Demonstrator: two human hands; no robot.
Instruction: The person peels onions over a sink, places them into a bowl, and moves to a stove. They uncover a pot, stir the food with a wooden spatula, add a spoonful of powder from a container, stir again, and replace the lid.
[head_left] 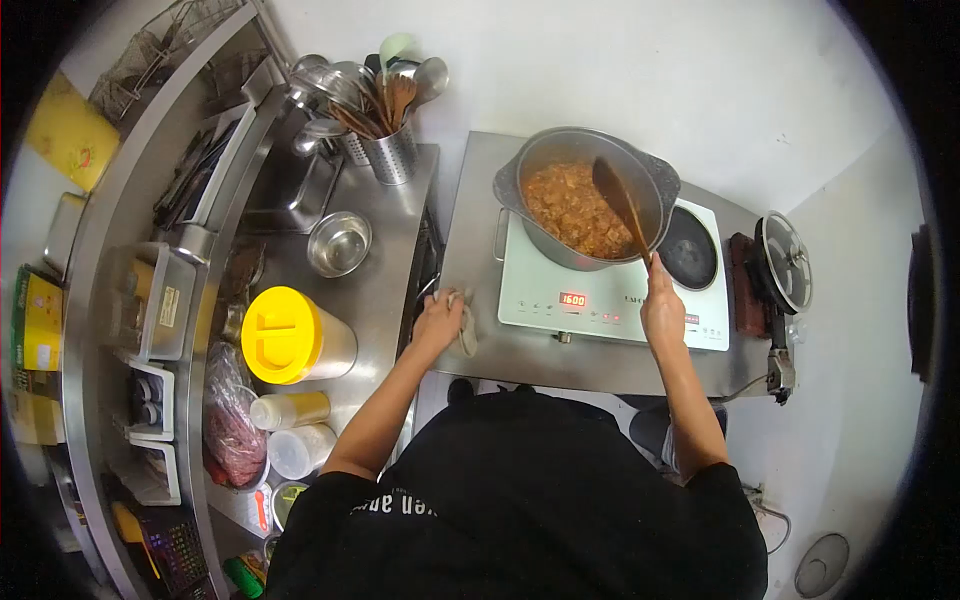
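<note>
My right hand is closed round the handle of a brown wooden spoon. The spoon's head is over the right side of a grey two-handled pot, its shaft crossing the near rim. Inside the pot is a chunky reddish-brown stew. The pot rests on the left side of a white induction cooktop, whose display glows red. My left hand is at the left edge of the metal counter, its fingers closed on a greyish cloth; part of the grip is hidden.
Left of me, a steel side counter holds a yellow-lidded container, a metal bowl and a perforated utensil holder. Shelves with bins stand beyond. Right of the cooktop, a glass lid stands upright. A black hotplate adjoins the pot.
</note>
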